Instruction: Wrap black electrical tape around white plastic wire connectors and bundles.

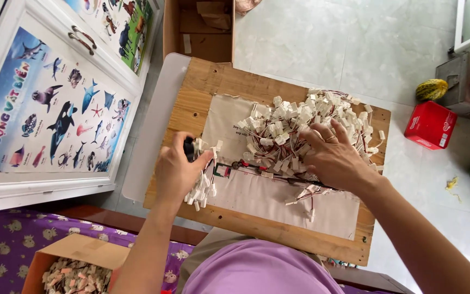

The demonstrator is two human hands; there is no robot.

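Two hands work over a wooden board [191, 98] that lies across the person's lap, with a beige cloth [267, 198] spread on it. The right hand [335, 158] lies flat with the fingers spread, pressed on the near edge of a big heap of white connectors with red and black wires [300, 122]. This heap sits on the far right part of the board, so it lies just ahead of the right hand and touching it, while it is well apart from the left hand.

The left hand [178, 171] is closed around a small bundle of the same connectors [202, 190]; their white ends hang down below the palm, toward the person. Something dark is at the thumb, maybe a small tool, but the view is not clear enough to say. Between the two hands, a thin strand of wire with a small part on it [246, 166] runs left to right on the cloth, so its long axis points from one hand to the other.

At the lower left a cardboard box [74, 267] holds many small pieces.
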